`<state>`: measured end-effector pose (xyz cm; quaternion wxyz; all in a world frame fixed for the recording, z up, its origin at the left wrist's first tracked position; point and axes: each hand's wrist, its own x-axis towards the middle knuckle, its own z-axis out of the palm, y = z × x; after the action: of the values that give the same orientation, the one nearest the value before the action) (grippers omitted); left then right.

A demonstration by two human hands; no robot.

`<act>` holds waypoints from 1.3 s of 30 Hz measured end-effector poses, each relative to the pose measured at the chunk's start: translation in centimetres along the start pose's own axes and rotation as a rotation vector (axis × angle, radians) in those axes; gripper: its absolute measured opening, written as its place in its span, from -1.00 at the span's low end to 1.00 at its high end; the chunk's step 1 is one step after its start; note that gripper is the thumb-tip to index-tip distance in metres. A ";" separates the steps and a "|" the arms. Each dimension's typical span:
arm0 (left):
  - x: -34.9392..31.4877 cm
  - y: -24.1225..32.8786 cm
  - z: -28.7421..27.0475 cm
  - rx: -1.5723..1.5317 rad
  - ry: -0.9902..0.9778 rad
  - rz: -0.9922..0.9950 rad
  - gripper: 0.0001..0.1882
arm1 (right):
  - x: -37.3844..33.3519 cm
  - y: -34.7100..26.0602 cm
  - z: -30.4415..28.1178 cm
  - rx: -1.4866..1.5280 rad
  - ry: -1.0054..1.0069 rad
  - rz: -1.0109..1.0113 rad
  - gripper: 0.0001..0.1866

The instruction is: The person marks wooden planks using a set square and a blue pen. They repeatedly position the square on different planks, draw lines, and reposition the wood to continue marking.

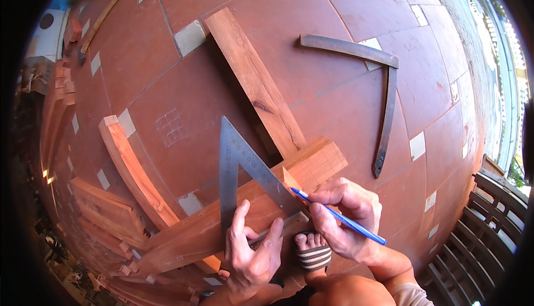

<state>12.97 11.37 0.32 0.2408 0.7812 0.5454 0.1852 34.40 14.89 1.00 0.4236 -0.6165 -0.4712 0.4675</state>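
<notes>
My right hand (347, 217) is closed round a blue pen (356, 226), its tip at the edge of a metal triangle square (257, 167). The square lies slanted over a reddish wooden beam (194, 233), one corner reaching past the beam over the floor. My left hand (253, 250) presses on the square and its stock at the near side, fingers curved over them. Pencil-like lines cross the beam's right end. Another timber (258, 92) runs away from me, its near end meeting the beam. What my left palm covers is hidden.
A dark L-shaped wooden square (389, 111) lies on the red tiled floor at right. Curved timber (136, 167) and stacked wood pieces (105, 206) are at left, a thin curved stick (103, 19) far left. A slatted dark bench (484, 233) stands right. My sandalled foot (312, 250) is below the beam.
</notes>
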 end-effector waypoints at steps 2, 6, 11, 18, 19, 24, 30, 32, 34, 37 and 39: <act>0.0 0.0 0.1 0.015 0.012 -0.002 -0.48 | 0.4 -0.2 0.2 -0.019 -0.012 -0.016 -0.89; -0.1 -0.1 0.3 0.037 0.024 0.004 -0.49 | 1.0 -0.4 0.2 -0.060 -0.054 -0.047 -0.87; -0.1 0.2 0.0 0.032 -0.005 -0.021 -0.47 | 1.4 -0.6 0.0 -0.104 -0.078 -0.056 -0.85; -0.2 0.0 0.2 0.030 -0.013 -0.015 -0.48 | 1.5 -0.4 0.1 -0.114 -0.080 -0.061 -0.83; -0.2 -0.1 0.4 0.021 -0.014 -0.013 -0.48 | 1.5 -0.3 0.1 -0.112 -0.076 -0.061 -0.83; -0.3 0.2 0.0 0.039 -0.017 -0.028 -0.47 | 1.5 -0.8 0.1 -0.121 -0.099 -0.052 -0.83; -0.2 0.1 0.0 0.062 -0.031 -0.021 -0.46 | 1.6 -0.9 0.2 -0.144 -0.097 -0.050 -0.84; -0.6 -0.3 0.3 0.064 -0.009 -0.003 -0.47 | 1.6 -0.9 0.2 -0.145 -0.097 -0.039 -0.84; -0.6 -0.2 0.3 0.056 -0.009 -0.014 -0.46 | 1.7 -1.3 0.1 -0.141 -0.105 -0.014 -0.84; -0.4 0.2 0.2 0.062 -0.017 -0.035 -0.47 | 1.6 -1.3 0.0 -0.148 -0.122 -0.010 -0.84; -0.2 0.4 0.0 0.068 -0.022 -0.044 -0.48 | 1.6 -1.2 0.1 -0.134 -0.120 -0.021 -0.83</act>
<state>13.17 11.05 0.53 0.2241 0.7788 0.5657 0.1524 34.32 16.66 1.86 0.3572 -0.6094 -0.5322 0.4666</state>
